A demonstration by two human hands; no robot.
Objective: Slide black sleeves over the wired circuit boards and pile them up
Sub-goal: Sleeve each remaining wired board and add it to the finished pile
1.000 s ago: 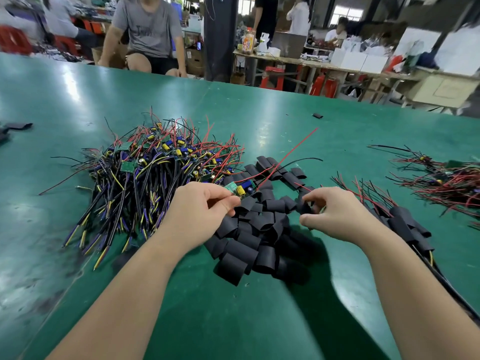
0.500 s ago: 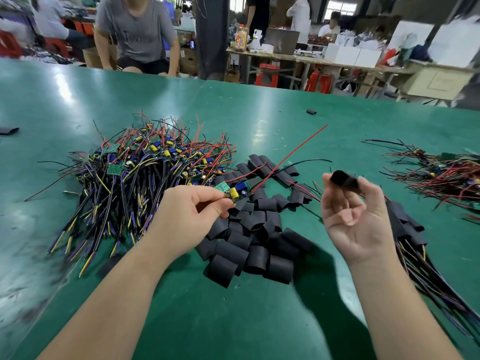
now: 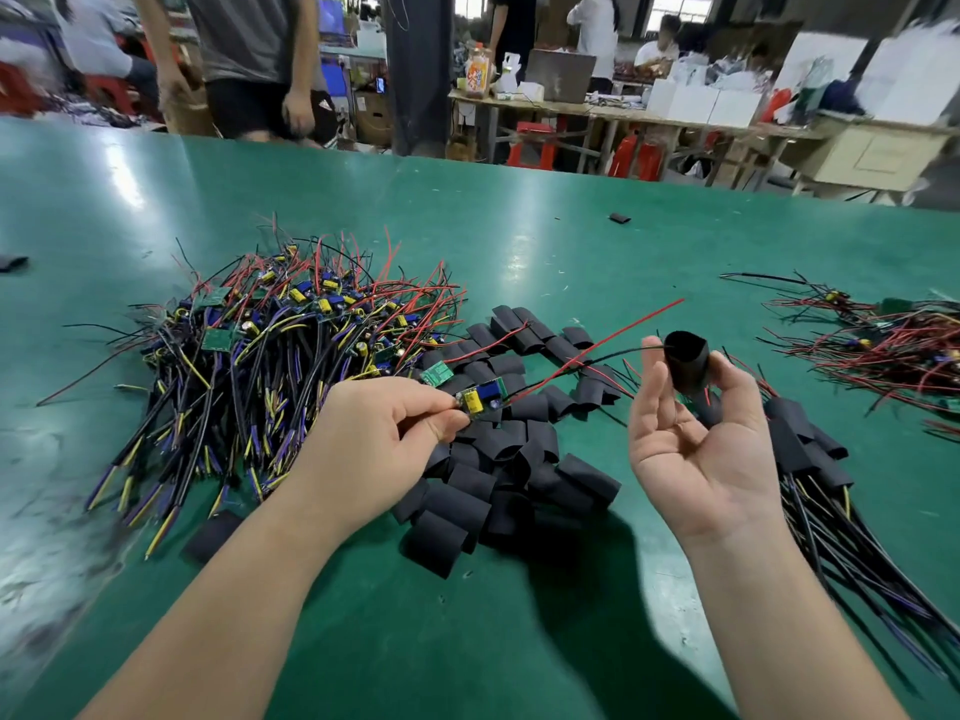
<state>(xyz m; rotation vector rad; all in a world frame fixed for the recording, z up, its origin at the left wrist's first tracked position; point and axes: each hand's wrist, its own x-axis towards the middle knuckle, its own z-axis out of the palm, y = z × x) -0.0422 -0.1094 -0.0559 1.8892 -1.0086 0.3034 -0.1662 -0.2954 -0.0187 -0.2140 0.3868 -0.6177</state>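
My left hand (image 3: 382, 433) pinches a small wired circuit board (image 3: 480, 397) with a yellow capacitor and a blue part; its red and black wires reach right. My right hand (image 3: 696, 439), palm up, holds a black sleeve (image 3: 685, 358) between thumb and fingers, its mouth opened round. The tip of the board's black wire meets the sleeve's mouth. A heap of loose black sleeves (image 3: 498, 459) lies under and between my hands. At the left sits a big pile of bare wired boards (image 3: 270, 356). Sleeved boards (image 3: 810, 459) lie piled behind my right hand.
Another tangle of red-wired boards (image 3: 883, 345) lies at the far right of the green table (image 3: 467, 226). Stray sleeves lie at the far middle (image 3: 619, 218) and the left edge (image 3: 13, 262). People and cluttered benches stand beyond the table's far edge.
My right hand lifted a sleeve out of the heap and turned palm up, and the sleeve's mouth now stands open. My left hand raised the board slightly, and its black wire reached the sleeve.
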